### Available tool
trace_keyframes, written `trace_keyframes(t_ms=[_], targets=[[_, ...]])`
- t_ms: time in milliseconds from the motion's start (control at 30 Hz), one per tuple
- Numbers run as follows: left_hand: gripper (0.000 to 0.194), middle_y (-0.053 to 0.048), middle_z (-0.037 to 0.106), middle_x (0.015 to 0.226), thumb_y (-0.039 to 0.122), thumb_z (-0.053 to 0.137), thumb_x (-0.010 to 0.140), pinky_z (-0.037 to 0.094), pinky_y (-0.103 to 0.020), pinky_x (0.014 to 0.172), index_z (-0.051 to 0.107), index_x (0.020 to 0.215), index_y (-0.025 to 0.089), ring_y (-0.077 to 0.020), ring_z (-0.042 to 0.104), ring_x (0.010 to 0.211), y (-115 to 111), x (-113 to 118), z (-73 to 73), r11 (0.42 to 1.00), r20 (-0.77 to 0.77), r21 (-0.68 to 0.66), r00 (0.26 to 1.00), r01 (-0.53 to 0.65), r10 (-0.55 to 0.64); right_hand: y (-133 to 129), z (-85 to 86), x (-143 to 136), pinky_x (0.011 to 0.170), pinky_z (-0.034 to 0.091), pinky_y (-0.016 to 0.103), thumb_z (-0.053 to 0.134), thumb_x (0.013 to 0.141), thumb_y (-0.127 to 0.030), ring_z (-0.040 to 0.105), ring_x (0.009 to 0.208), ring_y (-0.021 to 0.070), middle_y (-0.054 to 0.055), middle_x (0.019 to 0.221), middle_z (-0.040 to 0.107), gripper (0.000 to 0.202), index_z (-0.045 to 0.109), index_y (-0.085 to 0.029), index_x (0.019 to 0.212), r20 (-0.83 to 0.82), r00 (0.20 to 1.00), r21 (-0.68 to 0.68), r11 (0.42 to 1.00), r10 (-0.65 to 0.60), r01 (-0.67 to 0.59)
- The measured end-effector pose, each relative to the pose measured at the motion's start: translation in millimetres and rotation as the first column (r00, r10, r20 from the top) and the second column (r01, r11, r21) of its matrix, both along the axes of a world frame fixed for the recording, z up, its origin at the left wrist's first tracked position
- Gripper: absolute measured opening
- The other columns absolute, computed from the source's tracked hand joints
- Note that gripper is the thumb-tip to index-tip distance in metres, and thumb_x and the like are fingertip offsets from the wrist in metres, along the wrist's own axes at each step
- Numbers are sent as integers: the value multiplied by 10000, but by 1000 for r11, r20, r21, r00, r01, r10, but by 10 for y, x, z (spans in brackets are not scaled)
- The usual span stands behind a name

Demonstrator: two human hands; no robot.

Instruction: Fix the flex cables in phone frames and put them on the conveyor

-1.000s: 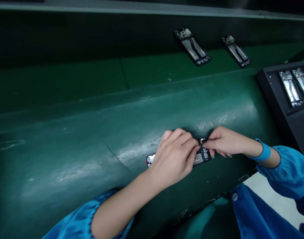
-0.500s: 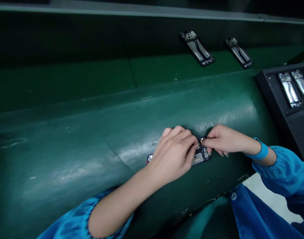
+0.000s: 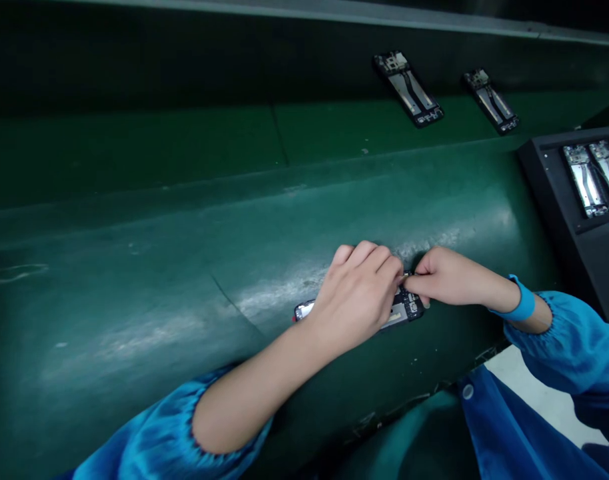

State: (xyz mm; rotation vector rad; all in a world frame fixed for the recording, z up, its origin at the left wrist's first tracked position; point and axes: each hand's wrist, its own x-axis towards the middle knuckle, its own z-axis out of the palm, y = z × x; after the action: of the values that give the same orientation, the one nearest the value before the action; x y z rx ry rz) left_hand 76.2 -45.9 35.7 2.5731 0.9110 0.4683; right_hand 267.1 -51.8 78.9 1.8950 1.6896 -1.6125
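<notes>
Working at a green bench [image 3: 134, 280], we press both hands onto an opened phone [image 3: 407, 308] lying flat near the front edge, its bare circuitry facing up. Our left hand [image 3: 357, 300] lies over most of the phone, fingers curled together and bearing down on its middle, so that only the two ends of the phone show on either side of the hand. Our right hand [image 3: 442, 277] meets it at the phone's right end, thumb and forefinger pinched on a tiny metal part [image 3: 407, 274] held against the phone's upper corner; what the part is, we cannot tell at this size. The fingertips of both hands touch there. Blue sleeves [image 3: 574, 340] cover our arms to mid-forearm, and a blue band [image 3: 527, 303] circles the right wrist.

Beyond the bench, on a darker green belt [image 3: 334, 133], two more opened phones [image 3: 408, 88] lie side by side but apart, angled the same way, well away from our hands. At the right edge a black tray [image 3: 554, 200] holds further opened phones set close together in its recess.
</notes>
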Motion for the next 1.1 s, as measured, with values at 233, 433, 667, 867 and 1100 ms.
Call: trace_keyframes(t_ms=[233, 433, 667, 867, 1100], targets=[[222, -101, 688, 1049, 194, 469, 1004, 376, -427, 785, 680, 1069, 168, -281, 574, 985, -63, -133, 49, 990, 41, 115, 996, -83, 78, -220, 107, 126, 752, 464, 285, 463, 1053, -296, 621, 804, 164, 39, 835, 676, 346, 762, -184, 919, -327, 943, 417, 905, 63, 84], [348, -128, 654, 1317, 317, 582, 982, 400, -500, 960, 675, 1308, 238, -356, 561, 1207, -205, -379, 46, 990, 71, 130, 995, 57, -67, -561, 5, 106, 790, 485, 371, 431, 1094, -337, 607, 839, 220, 98, 954, 707, 342, 715, -165, 1009, -93, 949, 727, 671, 303, -143], [439, -172, 525, 1510, 438, 545, 1000, 389, -589, 1013, 655, 1363, 218, -422, 521, 1292, -199, -377, -16, 985, -9, 138, 995, 99, -98, -513, -126, 145, 621, 412, 314, 534, 1052, -306, 521, 637, 163, 22, 678, 573, 329, 624, -181, 762, -65, 946, 795, 589, 319, -144], [440, -144, 498, 1544, 475, 503, 1017, 385, -581, 1025, 663, 1359, 249, -406, 521, 1311, -213, -369, -1, 987, -46, 136, 996, 82, -76, -397, -323, 171, 591, 415, 301, 534, 1048, -247, 524, 619, 158, 26, 683, 561, 290, 582, -187, 768, -141, 973, 904, 423, 182, 52], [434, -152, 491, 1548, 470, 475, 1027, 381, -577, 1009, 681, 1331, 240, -403, 522, 1306, -201, -361, -14, 984, -53, 153, 995, 87, -80, -431, -368, 150, 635, 441, 308, 534, 1055, -236, 539, 664, 171, 46, 733, 602, 260, 607, -177, 812, 9, 977, 924, 372, 215, -90]])
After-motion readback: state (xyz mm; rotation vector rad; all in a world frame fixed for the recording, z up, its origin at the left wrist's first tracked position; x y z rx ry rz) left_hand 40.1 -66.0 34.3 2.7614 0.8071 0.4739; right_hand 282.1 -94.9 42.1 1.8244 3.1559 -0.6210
